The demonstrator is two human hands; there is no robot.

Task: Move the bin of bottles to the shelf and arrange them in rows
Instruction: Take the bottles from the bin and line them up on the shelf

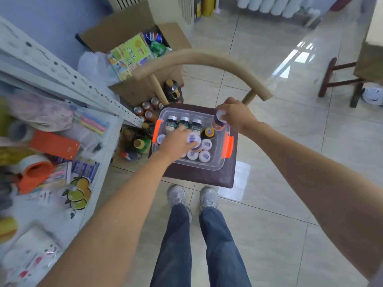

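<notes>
Shelving (62, 79) of pale metal fills the left side, and its shelf boards carry a mix of small goods: an orange box (54, 144), a roll of tape (36, 162) and a packet with printed lemons (77, 195). Just right of the shelf post, on the floor, drink bottles and cans (145, 112) stand close together, and behind them is an open cardboard box (132, 59) with packets and a cola bottle inside.

In the middle is a chair (207, 59) with a curved pale backrest and a dark seat cushion (199, 175). The clear plastic bin (207, 164) with orange latches sits on this cushion, not on the shelf. Inside it, three dark green bottles (184, 125) with grey caps stand in a row along the far wall, and several white-capped bottles (204, 156) stand nearer, each cap with a blue label.

The left hand (178, 141) reaches down into the bin and its fingers close around one white-capped bottle (193, 139) from above. Further right, the right hand (236, 114) is above the far right corner of the bin and grasps an orange-labelled bottle (218, 121) by its white cap; this bottle is tilted and lifted over the rim.

Below the chair, two grey shoes (192, 196) and blue jeans legs stand on the tiled floor (279, 183). At the far right, a dark red wooden stool (342, 79) is partly visible.
</notes>
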